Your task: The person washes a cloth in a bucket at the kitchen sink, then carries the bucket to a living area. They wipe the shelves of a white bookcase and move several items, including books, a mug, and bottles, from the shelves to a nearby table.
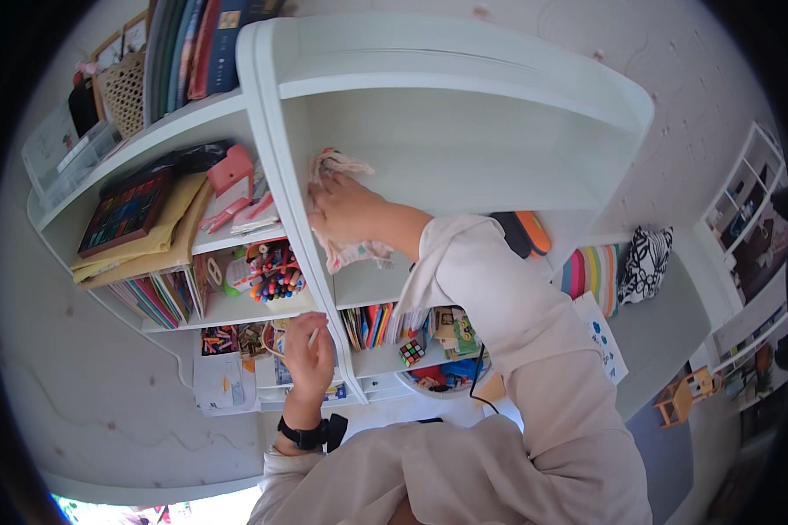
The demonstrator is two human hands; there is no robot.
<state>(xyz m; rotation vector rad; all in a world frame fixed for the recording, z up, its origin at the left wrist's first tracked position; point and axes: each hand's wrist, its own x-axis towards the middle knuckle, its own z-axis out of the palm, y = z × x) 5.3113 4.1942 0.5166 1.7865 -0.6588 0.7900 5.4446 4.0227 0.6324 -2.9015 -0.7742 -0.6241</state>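
My right hand (pixel 345 207) presses a crumpled, pale patterned cloth (pixel 358 254) against the inner side panel of a white shelf unit (pixel 466 141). Folds of the cloth stick out above and below the fingers. Lower down, my left hand (pixel 307 357) hangs in front of the neighbouring shelves, its fingers loosely curled with a gap to the thumb. I see nothing held in it. A black strap (pixel 312 434) circles the left wrist.
Left shelves hold a pastel set (pixel 126 213), pink cases (pixel 230 169) and a pen holder (pixel 276 272). Books (pixel 200 49) stand on top. Below right are a puzzle cube (pixel 412 353), a toy tub (pixel 443 387) and an orange-black case (pixel 530 233). A cushioned bench (pixel 663 328) lies further right.
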